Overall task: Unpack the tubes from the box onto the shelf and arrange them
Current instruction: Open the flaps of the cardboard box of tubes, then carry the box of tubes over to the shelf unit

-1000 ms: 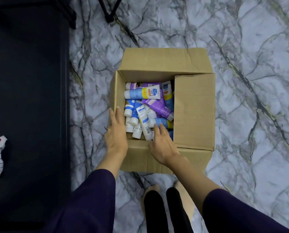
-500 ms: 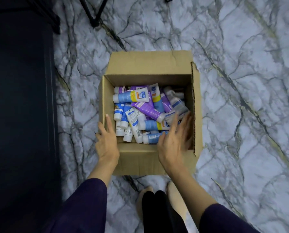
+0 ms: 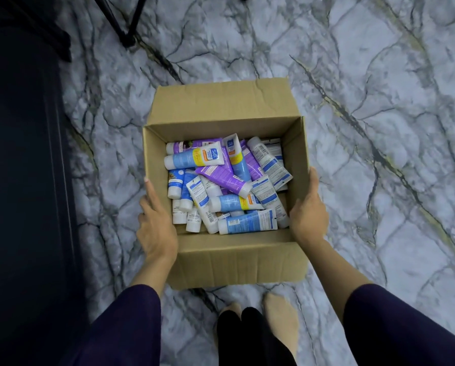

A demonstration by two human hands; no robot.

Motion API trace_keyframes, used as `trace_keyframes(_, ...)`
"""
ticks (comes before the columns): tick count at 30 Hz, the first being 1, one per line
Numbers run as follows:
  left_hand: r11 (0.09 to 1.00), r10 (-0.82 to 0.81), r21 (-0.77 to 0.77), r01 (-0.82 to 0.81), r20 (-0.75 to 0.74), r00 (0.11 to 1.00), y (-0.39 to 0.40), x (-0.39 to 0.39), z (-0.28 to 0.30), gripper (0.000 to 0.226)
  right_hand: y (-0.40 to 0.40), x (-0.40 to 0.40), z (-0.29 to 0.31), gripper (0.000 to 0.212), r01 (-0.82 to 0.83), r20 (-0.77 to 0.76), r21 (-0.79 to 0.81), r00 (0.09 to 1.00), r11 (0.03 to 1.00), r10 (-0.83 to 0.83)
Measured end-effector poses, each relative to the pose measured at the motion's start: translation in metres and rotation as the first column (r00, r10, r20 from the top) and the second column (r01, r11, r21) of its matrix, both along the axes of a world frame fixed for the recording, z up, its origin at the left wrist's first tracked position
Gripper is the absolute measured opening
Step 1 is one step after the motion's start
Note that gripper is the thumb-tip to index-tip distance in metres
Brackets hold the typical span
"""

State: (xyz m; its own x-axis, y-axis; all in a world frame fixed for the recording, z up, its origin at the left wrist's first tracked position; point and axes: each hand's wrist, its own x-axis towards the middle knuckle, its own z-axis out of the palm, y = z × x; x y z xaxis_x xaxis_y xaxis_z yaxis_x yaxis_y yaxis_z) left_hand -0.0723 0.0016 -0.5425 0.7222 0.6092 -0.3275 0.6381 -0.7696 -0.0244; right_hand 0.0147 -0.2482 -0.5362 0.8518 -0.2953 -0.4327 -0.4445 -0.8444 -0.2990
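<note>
One cardboard box (image 3: 237, 262) sat on marble floor (image 3: 379, 101), all four flaps folded out, opening facing up. Tubes (image 3: 226, 186) lay heaped inside, roughly fifteen visible, exact count unclear; mostly blue-and-white, about three purple. Long axes mixed: top blue tube (image 3: 194, 159) lay crosswise, cap toward left; purple tube (image 3: 225, 179) lay diagonal, cap toward near right. Left hand (image 3: 156, 228) pressed box's left wall, fingers straight. Right hand (image 3: 309, 215) lay flat on right wall, fingers extended. Neither hand held tube. Two feet (image 3: 281, 320) near box. Dark furniture (image 3: 22, 180) at left.
</note>
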Motion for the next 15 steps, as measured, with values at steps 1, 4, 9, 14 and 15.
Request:
trace_keyframes(1,0.999,0.043,-0.02,-0.043,0.015,0.999,0.002,0.005,0.0,0.084,0.0,0.002,-0.003,0.077,0.02,0.0,-0.015,1.0,1.0,-0.02)
trace_keyframes(4,0.971,0.219,-0.117,-0.208,0.095,0.971,0.011,0.019,-0.001,0.048,0.002,0.011,-0.006,0.051,0.075,0.004,-0.03,0.997,0.997,-0.075)
trace_keyframes(9,0.958,0.246,-0.168,-0.231,0.079,0.966,0.03,0.037,-0.005,0.055,0.003,0.028,-0.011,0.027,0.099,-0.028,-0.052,0.995,0.994,-0.101)
trace_keyframes(14,0.956,0.244,-0.187,-0.225,0.087,0.966,0.03,0.039,0.002,0.04,0.001,0.032,-0.005,0.027,0.085,-0.016,-0.015,0.996,0.996,-0.085)
trace_keyframes(15,0.956,0.244,-0.189,-0.223,0.095,0.965,0.031,0.038,0.005,0.036,0.0,0.032,-0.001,0.027,0.086,-0.011,-0.008,0.996,0.996,-0.086)
